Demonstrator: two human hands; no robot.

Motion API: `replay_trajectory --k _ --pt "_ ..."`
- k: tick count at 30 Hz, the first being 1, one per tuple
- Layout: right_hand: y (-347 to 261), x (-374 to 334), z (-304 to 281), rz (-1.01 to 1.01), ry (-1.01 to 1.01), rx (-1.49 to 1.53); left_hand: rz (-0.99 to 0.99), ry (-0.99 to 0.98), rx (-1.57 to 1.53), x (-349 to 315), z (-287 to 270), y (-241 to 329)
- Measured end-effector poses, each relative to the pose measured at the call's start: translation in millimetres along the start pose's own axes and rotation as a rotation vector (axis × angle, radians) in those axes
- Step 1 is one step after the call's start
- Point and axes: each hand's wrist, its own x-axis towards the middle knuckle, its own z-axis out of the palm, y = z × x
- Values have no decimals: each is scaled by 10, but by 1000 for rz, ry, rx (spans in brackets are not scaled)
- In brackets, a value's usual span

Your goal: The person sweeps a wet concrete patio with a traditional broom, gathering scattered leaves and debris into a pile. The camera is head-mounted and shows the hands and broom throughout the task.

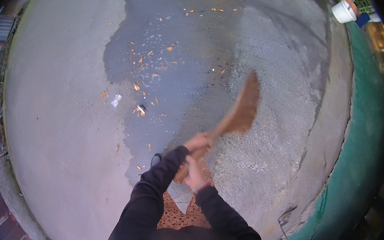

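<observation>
A brown broom point(245, 105) slants up to the right in front of me, its bristle head blurred over the rough concrete. My left hand point(198, 142) is closed round the handle just below the bristles. Nearer my body, my right hand point(194, 174) grips the lower part of the handle. Both arms wear dark sleeves. To the left of the broom, scattered dry leaves point(149, 53) lie on a dark wet patch point(184, 90). A pale crumpled scrap point(116, 100) rests at the patch's left edge, with a small clump of litter point(141, 110) beside it.
A white bucket point(343, 11) stands at the far right, next to a dark blue object point(363, 20). A green strip point(343, 174) borders the concrete on the right. A thin metal-framed object point(286, 215) is at the lower right. A low ledge point(2, 187) runs along the left.
</observation>
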Motion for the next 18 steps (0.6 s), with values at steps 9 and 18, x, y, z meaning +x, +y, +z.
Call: replay_trajectory --k 9,18 --pt "-1101 191 445 195 -555 -851 527 862 -245 -431 -563 722" --pt "916 -702 -673 1079 -460 -918 -80 993 -1259 -2533 29 -2301"
